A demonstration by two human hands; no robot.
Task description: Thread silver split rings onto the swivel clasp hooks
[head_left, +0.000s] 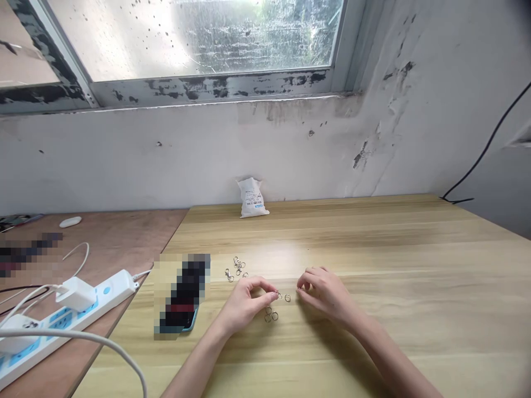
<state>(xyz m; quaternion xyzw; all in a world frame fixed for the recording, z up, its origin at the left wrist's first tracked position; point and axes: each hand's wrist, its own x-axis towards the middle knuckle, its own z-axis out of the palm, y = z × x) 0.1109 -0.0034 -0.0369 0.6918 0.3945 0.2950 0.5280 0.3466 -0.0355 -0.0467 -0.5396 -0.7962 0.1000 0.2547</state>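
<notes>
My left hand [249,301] is closed, thumb and forefinger pinching a small metal ring [280,296] just above the wooden table. A loose metal ring [287,298] lies between my two hands. Across from it, my right hand [323,290] has its fingers curled and closed low over the tabletop; anything between its fingertips is too small or hidden to make out. Below my left fingertips, a little group of metal rings [271,315] lies close together. Beyond my left hand are several silver lobster clasps with rings [238,265], partly hidden by the hand.
Left of my left hand lies a phone [189,320], mostly blurred out. A white packet with a label [252,198] leans against the wall. On the brown table at left are a power strip [118,284] with plugs and a white cable [108,342] curving across the front.
</notes>
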